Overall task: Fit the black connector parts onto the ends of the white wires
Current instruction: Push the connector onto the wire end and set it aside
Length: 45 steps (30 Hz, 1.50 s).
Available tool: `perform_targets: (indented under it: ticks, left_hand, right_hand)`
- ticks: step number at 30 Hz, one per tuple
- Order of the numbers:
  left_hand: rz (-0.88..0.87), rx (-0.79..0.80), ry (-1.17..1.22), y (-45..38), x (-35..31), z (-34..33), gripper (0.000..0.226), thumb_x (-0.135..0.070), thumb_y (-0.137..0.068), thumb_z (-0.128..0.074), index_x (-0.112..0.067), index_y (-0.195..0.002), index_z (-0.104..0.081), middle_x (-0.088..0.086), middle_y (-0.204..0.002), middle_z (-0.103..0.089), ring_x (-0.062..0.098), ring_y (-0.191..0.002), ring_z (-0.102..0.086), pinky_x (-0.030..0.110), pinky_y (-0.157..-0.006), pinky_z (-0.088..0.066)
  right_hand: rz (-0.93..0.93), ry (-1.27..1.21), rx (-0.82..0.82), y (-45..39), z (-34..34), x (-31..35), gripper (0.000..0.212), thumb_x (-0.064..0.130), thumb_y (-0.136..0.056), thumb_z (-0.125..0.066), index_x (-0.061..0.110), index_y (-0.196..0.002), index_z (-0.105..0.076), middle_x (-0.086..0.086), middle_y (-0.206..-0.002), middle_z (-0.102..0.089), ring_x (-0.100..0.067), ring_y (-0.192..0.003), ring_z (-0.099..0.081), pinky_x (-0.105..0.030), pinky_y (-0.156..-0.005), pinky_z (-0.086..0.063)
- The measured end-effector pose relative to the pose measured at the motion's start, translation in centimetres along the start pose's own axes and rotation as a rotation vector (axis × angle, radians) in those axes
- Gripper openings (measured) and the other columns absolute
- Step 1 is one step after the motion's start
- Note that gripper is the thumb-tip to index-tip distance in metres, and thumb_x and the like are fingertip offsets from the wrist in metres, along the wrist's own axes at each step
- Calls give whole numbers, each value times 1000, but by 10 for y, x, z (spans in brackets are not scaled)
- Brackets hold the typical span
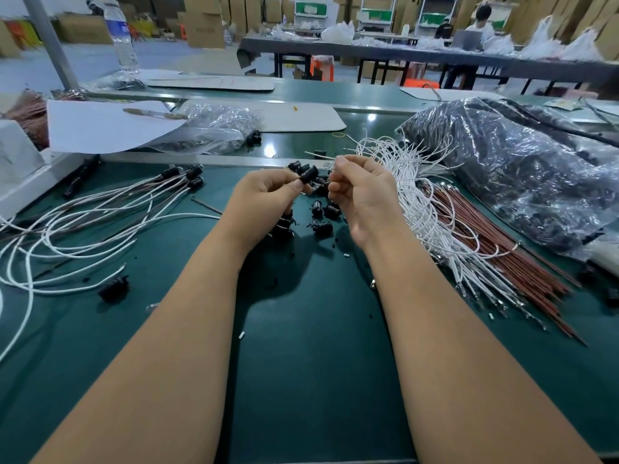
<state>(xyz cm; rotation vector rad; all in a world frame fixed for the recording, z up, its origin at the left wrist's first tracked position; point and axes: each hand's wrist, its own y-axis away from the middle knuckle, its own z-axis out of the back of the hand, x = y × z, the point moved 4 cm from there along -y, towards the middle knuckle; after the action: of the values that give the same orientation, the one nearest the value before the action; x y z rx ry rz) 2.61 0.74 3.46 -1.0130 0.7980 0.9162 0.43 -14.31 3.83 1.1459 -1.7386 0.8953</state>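
My left hand pinches a black connector part between thumb and fingertips, held above the green mat. My right hand is curled just to the right of it, fingertips close to the connector; a thin white wire end sticks out behind it, and whether the fingers hold it is hidden. Several loose black connectors lie on the mat beneath both hands. A bundle of white wires lies to the right. Finished wires with black connectors lie at the left.
Brown-red wires lie beside the white bundle. A large plastic bag of black parts fills the right side, and a smaller bag sits at the back left. One loose connector lies at the front left. A water bottle stands far left.
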Motion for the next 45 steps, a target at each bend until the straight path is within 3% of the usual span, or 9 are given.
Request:
perform_targets:
  ticks: [3, 6, 13, 17, 22, 37, 45]
  left_hand:
    - [-3, -5, 4, -1, 0, 0, 19, -14, -95, -56, -15, -85, -73, 4, -57, -49, 11, -54, -42, 14, -52, -36]
    - [-4, -2, 5, -1, 0, -1, 20, -13, -95, -56, -13, -85, -73, 5, -57, -50, 11, -54, -42, 14, -53, -36]
    - [-18, -36, -3, -2, 0, 1, 8, -15, -94, -59, -15, -91, -67, -1, -57, -54, 1, -49, -47, 11, -55, -39]
    - [-13, -41, 12, -3, 1, 3, 12, -12, -94, -58, -10, -89, -69, 1, -56, -52, 6, -51, -45, 15, -56, -37]
    - [4, -35, 10, -1, -1, 3, 13, -10, -93, -59, -4, -90, -70, 2, -54, -49, 0, -44, -39, 10, -49, -33]
    - [9, -21, -33, 1, -1, 1, 12, -12, -93, -58, -8, -89, -68, 2, -59, -52, -2, -47, -45, 9, -51, -37]
    - [24, -22, -50, 1, -4, 1, 18, -13, -94, -54, -9, -86, -69, 2, -60, -53, -1, -46, -43, 8, -51, -35]
  right_hand:
    - [4, 43, 11, -1, -2, -1, 3, 6, -91, -61, 8, -89, -62, -2, -64, -60, -10, -54, -54, -22, -54, -48]
    - [16, 94, 37, -1, -5, 0, 12, 5, -91, -60, 10, -80, -63, -1, -60, -60, -10, -51, -54, -22, -53, -48]
    - [70, 287, 69, 2, -6, 1, 16, 1, -89, -58, 11, -78, -64, -1, -61, -57, -8, -49, -49, -17, -49, -43]
    - [96, 239, 44, 0, -1, 4, 14, 1, -89, -58, 11, -81, -65, 0, -63, -57, -9, -55, -52, -20, -53, -46]
    - [97, 172, 63, -2, 0, 3, 13, 4, -89, -59, 13, -81, -65, 4, -60, -60, -11, -57, -53, -24, -56, -45]
    - [79, 264, 108, 2, -3, 4, 17, 1, -90, -57, 12, -78, -64, -2, -64, -58, -9, -52, -52, -19, -53, -45]
    - [91, 285, 118, 1, -4, 3, 15, 9, -92, -62, 14, -78, -65, 0, -63, -60, -10, -54, -53, -21, -56, -47]
